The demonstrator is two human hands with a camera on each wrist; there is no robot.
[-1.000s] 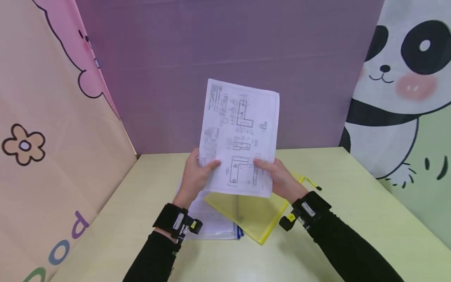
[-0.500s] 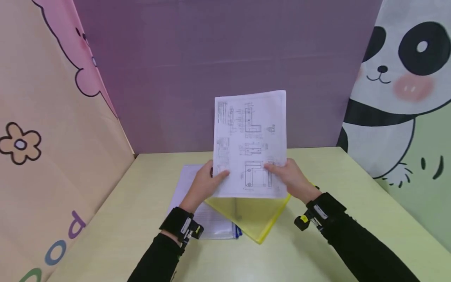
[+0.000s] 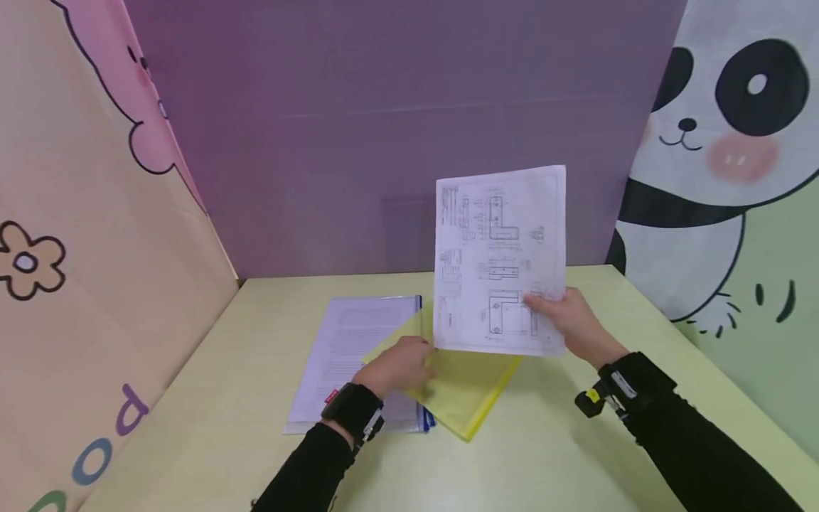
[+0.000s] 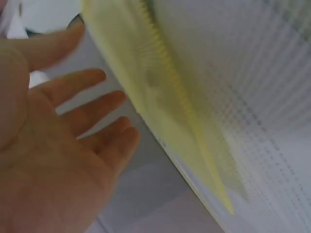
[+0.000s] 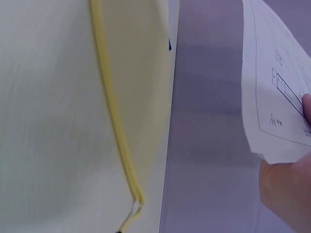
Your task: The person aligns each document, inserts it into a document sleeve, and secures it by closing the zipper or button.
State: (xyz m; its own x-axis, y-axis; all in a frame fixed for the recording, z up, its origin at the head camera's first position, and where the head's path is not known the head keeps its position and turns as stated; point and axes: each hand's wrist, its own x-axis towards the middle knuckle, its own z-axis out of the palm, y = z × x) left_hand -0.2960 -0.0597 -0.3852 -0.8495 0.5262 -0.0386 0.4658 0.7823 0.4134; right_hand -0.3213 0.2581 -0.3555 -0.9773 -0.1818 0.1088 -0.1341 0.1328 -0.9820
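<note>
My right hand (image 3: 579, 323) pinches the lower right edge of a white sheet of paper (image 3: 473, 235) printed with technical drawings, thumb on the printed face. The sheet stands nearly upright above the table. Below and left of it, my left hand (image 3: 398, 364) is over a translucent yellow zipper file bag (image 3: 470, 398). In the left wrist view, the fingers (image 4: 92, 114) of that hand are loosely spread with nothing between them, close to the yellow bag (image 4: 170, 111). Whether they touch it I cannot tell. Part of the bag is hidden behind the sheet.
A clear file bag (image 3: 345, 334) with printed pages and a blue edge lies partly under the yellow one. The light table (image 3: 256, 341) meets a purple backboard (image 3: 307, 178). Printed cloth walls (image 3: 723, 206) stand at both sides.
My left hand has let go of the sheet and come down over the yellow bag. My right hand has carried the sheet to the right.
</note>
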